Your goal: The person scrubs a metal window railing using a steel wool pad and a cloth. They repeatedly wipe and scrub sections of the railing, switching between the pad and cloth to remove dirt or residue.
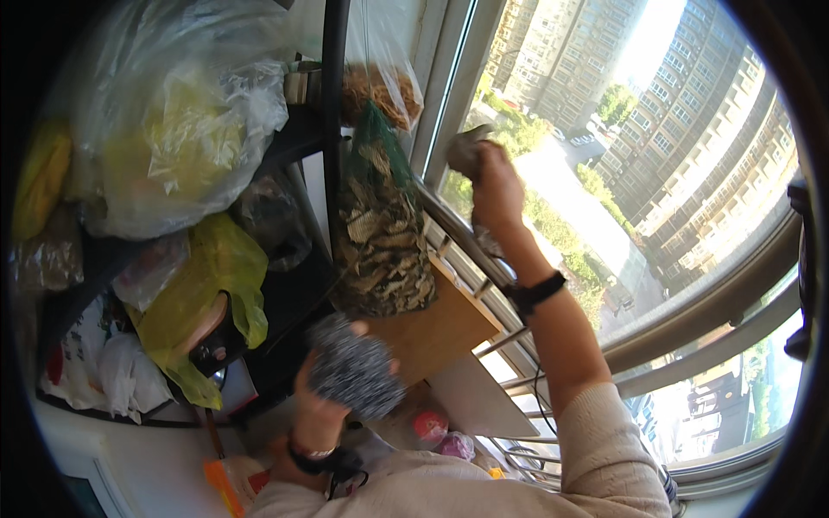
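Holding, left hand [315, 407]: curled around the speckled grey fuzzy pad [356, 367], low before the torso [440, 485].
Pad: probably light, soft; best gripped around its middle; long axis upper left to lower right.
Right hand [501, 192]: closed around the grey-brown cloth [467, 152] beside the window frame [456, 95].
Cloth: likely limp, best bunched; upper end points up, full axis hidden.

Near us, the speckled grey bundle [356, 367] looks like rough, matt cloth; the far grey rag [466, 153] looks like dull, creased cloth. At left we find thin, glossy plastic in the clear bag [177, 112] and the yellow-green bag [229, 259]. We see a smooth wooden panel [436, 332], a shiny metal rail [449, 221] and, at right, smooth window glass [622, 216].
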A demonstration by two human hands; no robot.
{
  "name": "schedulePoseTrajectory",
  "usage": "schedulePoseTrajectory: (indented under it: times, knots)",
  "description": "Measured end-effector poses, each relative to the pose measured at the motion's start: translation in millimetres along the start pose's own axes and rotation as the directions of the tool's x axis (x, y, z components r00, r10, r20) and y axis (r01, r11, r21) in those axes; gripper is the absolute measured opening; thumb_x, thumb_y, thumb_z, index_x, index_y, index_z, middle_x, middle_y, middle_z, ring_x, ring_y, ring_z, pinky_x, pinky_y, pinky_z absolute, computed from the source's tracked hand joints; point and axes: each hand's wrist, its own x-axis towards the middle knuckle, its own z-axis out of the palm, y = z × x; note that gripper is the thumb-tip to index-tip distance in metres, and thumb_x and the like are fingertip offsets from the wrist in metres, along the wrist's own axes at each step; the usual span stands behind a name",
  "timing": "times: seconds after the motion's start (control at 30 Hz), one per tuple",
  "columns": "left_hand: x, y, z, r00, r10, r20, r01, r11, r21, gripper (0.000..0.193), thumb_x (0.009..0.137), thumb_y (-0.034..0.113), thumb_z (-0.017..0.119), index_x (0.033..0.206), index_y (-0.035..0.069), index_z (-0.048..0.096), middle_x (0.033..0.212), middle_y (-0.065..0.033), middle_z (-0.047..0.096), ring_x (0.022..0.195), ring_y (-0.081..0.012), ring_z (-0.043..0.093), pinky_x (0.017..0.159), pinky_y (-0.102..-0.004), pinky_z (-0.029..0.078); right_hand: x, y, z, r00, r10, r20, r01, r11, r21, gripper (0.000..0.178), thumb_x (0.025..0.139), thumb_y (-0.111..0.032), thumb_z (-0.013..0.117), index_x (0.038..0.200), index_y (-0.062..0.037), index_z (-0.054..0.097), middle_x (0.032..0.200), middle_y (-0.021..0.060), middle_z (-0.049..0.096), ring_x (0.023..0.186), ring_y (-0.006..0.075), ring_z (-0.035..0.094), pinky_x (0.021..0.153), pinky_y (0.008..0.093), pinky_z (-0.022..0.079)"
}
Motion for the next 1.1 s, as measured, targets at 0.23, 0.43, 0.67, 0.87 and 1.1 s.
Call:
schedulePoseTrajectory:
  times: [0.23,0.43,0.67,0.87,1.1]
  knots:
    - [-64.0,85.3,2.7,0.936,0.328,-0.131,-0.304,0.937,0.172,0.032,0.105,0.036,0.048,0.123,0.01,0.055,0.116,-0.0053,0.045,0.115,-0.0251,0.051,0.103,-0.0659,0.043,33.5,12.7,149.6,0.923,-0.342,0.175,0.376,0.898,-0.23,0.026,0.085,-0.01,0.061,0.111,-0.0075,0.063,0.105,0.0112,0.064,0.101,0.0331,0.062,0.09,0.0454,0.051]
    - [-59.6,100.6,-9.9,0.936,0.26,-0.235,-0.23,0.962,0.146,0.028,0.107,0.038,0.044,0.116,0.012,0.049,0.113,-0.0001,0.044,0.111,-0.0213,0.05,0.107,-0.0675,0.038,47.2,21.0,207.2,0.945,-0.14,0.296,0.209,0.953,-0.218,0.014,0.084,-0.015,0.061,0.088,-0.0044,0.068,0.09,0.0125,0.066,0.094,0.0323,0.064,0.08,0.0442,0.051]
    - [-26.2,85.1,-4.2,0.904,0.338,-0.26,-0.263,0.922,0.285,0.024,0.107,0.038,0.045,0.108,0.015,0.052,0.107,0.0,0.043,0.1,-0.0202,0.047,0.087,-0.0534,0.041,52.7,21.6,221.1,0.854,-0.189,0.485,0.307,0.935,-0.176,0.005,0.083,-0.011,0.064,0.087,-0.0082,0.066,0.089,0.0104,0.071,0.092,0.0316,0.067,0.082,0.0452,0.048]
    - [-20.3,86.4,-17.6,0.92,0.313,-0.235,-0.262,0.939,0.223,0.023,0.107,0.034,0.041,0.11,0.013,0.052,0.111,-0.0018,0.045,0.109,-0.0245,0.05,0.102,-0.0649,0.042,48.1,26.3,224.6,0.778,-0.388,0.494,0.493,0.864,-0.098,0.01,0.089,-0.015,0.061,0.09,-0.0149,0.071,0.084,0.0011,0.072,0.099,0.0228,0.066,0.087,0.0449,0.042]
    - [-38.6,93.4,-31.1,0.878,0.393,-0.274,-0.277,0.882,0.381,0.052,0.104,0.044,0.051,0.132,0.0,0.048,0.123,-0.0125,0.061,0.121,-0.0288,0.057,0.107,-0.0606,0.041,47.7,22.1,233.4,0.851,-0.343,0.398,0.45,0.867,-0.215,0.015,0.09,-0.019,0.061,0.084,-0.0185,0.075,0.083,-0.0006,0.072,0.097,0.022,0.065,0.088,0.0453,0.04]
